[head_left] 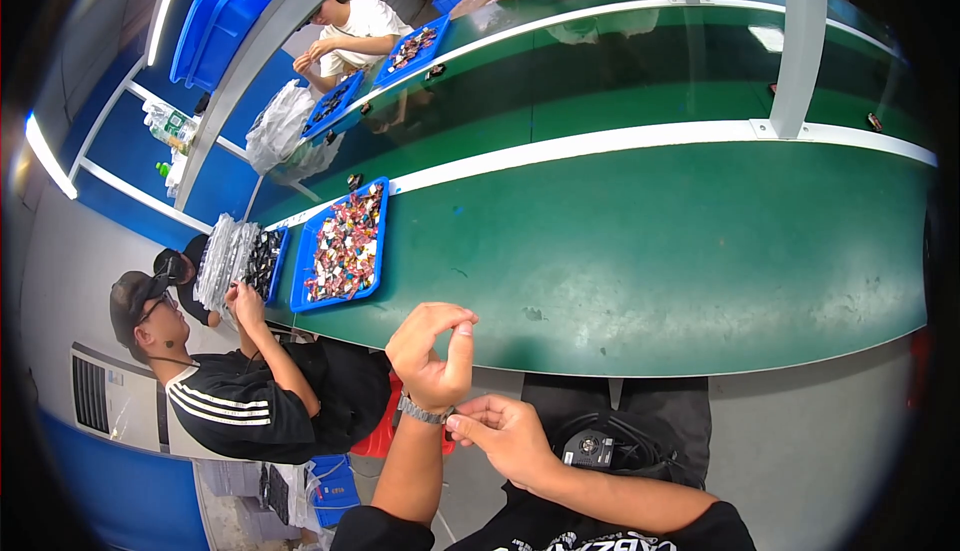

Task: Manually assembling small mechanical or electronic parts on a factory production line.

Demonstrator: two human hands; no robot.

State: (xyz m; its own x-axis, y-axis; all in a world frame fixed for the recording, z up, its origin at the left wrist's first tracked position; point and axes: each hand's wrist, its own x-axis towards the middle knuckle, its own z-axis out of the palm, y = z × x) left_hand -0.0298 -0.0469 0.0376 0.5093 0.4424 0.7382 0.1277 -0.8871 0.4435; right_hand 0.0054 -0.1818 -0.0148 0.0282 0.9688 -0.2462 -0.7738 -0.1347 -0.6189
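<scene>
Green table [640, 251]: right end lost in dark lens rim. Grey post [802, 51] blocks part of the strip beyond. Blue tray [335, 303] at the table's left. Left hand [435, 356] curled in mid-air near table edge; cannot tell whether it encloses anything. Right hand [505, 439] pinches the metal wristband [420, 411] on the left wrist, fingertips partly hiding it. Tray's multicoloured pieces [345, 241] too small to identify.
</scene>
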